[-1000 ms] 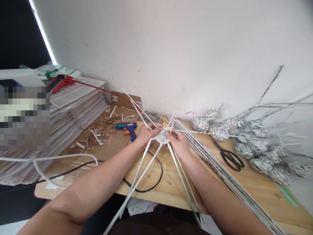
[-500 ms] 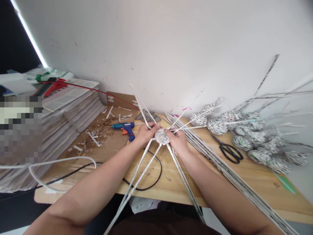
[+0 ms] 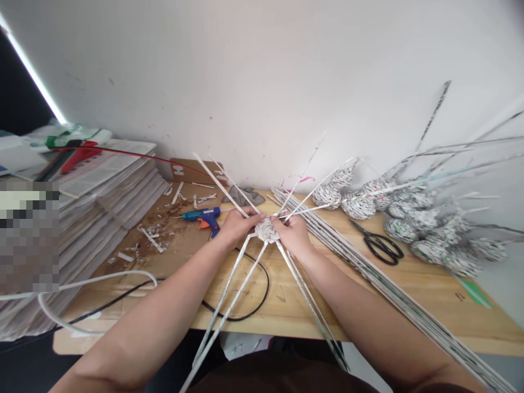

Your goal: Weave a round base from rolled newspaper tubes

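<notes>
A small round piece woven from rolled paper (image 3: 267, 229) is held in the air above the wooden table, with long paper strips fanning out from it toward the wall and toward my body. My left hand (image 3: 238, 224) grips its left edge, thumb on top. My right hand (image 3: 293, 232) pinches the right edge, its thumb also on the top face, close to the left thumb. Fingertips under the piece are hidden. Two strips rise beyond my left hand, and several spread out beyond my right hand.
A blue glue gun (image 3: 204, 216) lies left, near paper scraps (image 3: 151, 239) and stacked newspapers (image 3: 118, 191). Rolled paper sticks (image 3: 356, 267) run diagonally at right, beside black scissors (image 3: 382, 246) and woven paper shapes (image 3: 358, 204). A black cable (image 3: 268, 289) loops on the table (image 3: 286, 322).
Both hands still hold the woven piece, which now tilts more. The strips beyond my left hand have swung left and spread apart. The camera view has shifted slightly.
</notes>
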Demonstrator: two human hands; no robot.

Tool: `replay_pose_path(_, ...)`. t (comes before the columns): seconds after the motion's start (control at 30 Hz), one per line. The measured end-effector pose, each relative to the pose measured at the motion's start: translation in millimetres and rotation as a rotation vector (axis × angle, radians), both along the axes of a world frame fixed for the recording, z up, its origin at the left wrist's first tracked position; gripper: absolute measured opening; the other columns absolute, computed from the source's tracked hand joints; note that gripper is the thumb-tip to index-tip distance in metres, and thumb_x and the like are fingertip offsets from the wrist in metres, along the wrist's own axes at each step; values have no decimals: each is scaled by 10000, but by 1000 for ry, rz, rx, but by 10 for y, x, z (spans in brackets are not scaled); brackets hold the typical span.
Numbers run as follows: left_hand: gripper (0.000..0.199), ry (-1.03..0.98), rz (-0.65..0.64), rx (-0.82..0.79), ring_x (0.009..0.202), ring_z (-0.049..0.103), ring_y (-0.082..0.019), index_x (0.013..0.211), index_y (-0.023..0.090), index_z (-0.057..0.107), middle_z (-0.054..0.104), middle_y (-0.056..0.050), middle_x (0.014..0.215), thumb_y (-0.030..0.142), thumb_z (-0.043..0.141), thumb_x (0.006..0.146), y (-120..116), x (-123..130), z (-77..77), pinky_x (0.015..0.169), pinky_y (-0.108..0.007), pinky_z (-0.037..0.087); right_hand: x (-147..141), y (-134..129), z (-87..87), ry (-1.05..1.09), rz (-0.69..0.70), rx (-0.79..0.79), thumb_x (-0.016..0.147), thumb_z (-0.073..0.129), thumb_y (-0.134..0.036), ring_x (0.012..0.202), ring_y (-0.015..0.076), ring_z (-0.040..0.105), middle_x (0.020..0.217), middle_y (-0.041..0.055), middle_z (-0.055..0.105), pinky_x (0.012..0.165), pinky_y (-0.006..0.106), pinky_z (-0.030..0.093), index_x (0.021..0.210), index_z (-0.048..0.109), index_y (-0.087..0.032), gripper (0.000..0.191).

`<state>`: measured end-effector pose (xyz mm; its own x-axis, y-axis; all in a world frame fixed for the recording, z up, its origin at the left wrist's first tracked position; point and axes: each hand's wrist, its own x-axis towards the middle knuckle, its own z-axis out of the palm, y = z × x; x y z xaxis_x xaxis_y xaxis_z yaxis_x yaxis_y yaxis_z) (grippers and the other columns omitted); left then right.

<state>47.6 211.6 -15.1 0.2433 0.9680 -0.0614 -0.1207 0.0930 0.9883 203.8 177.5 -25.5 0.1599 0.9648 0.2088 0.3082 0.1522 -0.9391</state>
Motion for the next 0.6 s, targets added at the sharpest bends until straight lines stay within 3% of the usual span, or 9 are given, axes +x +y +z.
replay_pose_path(0.1, 378, -25, -12, -64, 546, 598, -154, 691, 122, 692, 660, -42, 626, 377, 883, 488, 7, -11, -29, 550, -273, 480, -6, 9, 3, 55, 38, 5, 771, 641, -379, 629, 180, 658, 690, 37, 706, 596, 278, 510, 788, 668, -161, 221)
replay_pose_path(0.27, 354, -76, -13, -144, 583, 631, -178, 741, 121, 717, 692, -60, 677, 315, 878, 491, 10, 4, -52, 599, -311, 513, -13, 11, 9, 85, 34, -7, 737, 686, -374, 700, 215, 698, 786, 67, 740, 655, 324, 550, 985, 672, -148, 336)
replay_pose_path(0.47, 368, -18, 22, -8, 599, 628, -167, 768, 113, 734, 706, -68, 702, 358, 862, 525, -37, 42, -13, 600, -278, 500, -13, 25, -46, 87, 32, 7, 749, 689, -423, 719, 215, 702, 797, 61, 742, 660, 325, 559, 989, 683, -163, 355)
replay_pose_path(0.6, 377, 9, 43, 68, 615, 626, -167, 786, 113, 743, 711, -71, 713, 398, 844, 561, -38, 72, -27, 606, -270, 496, -43, 14, -57, 157, 36, -6, 773, 661, -447, 692, 207, 682, 751, 61, 723, 635, 319, 547, 851, 697, -164, 296)
